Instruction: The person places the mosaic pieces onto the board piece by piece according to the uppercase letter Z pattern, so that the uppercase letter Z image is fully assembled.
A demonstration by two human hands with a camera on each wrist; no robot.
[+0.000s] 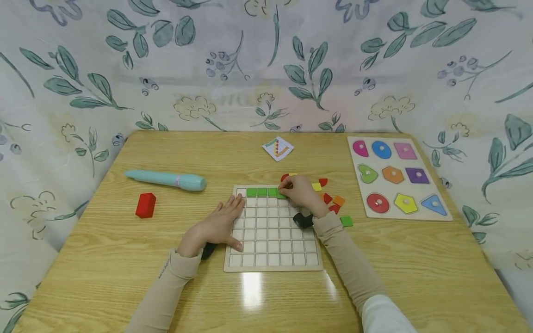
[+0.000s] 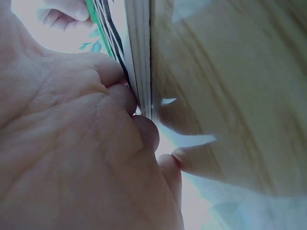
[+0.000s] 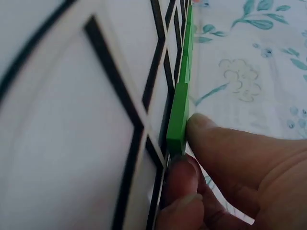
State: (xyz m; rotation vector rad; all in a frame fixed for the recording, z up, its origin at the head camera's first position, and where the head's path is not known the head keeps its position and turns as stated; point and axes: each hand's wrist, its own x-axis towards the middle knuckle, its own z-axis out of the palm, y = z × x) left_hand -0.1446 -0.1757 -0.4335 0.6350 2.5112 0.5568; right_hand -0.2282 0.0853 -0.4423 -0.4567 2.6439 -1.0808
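Note:
A white board (image 1: 266,247) with a grid of square cells lies on the wooden table. Three green square tiles (image 1: 262,192) sit side by side in its far row, right of a bare corner cell. At that row's right side my right hand (image 1: 301,190) pinches another green square tile (image 3: 178,117); in the right wrist view it is over the grid beside the others, slightly raised. With fingers spread, my left hand (image 1: 220,224) rests along the board's left edge. The left wrist view shows its fingers (image 2: 146,132) against the board's side (image 2: 139,57).
Loose red, yellow and orange pieces (image 1: 338,200) lie right of the board, with one green tile (image 1: 346,221). Behind it is a small pattern card (image 1: 277,148). A shape puzzle (image 1: 362,185) lies at right; a turquoise pen-shaped object (image 1: 166,179) and red block (image 1: 145,205) at left.

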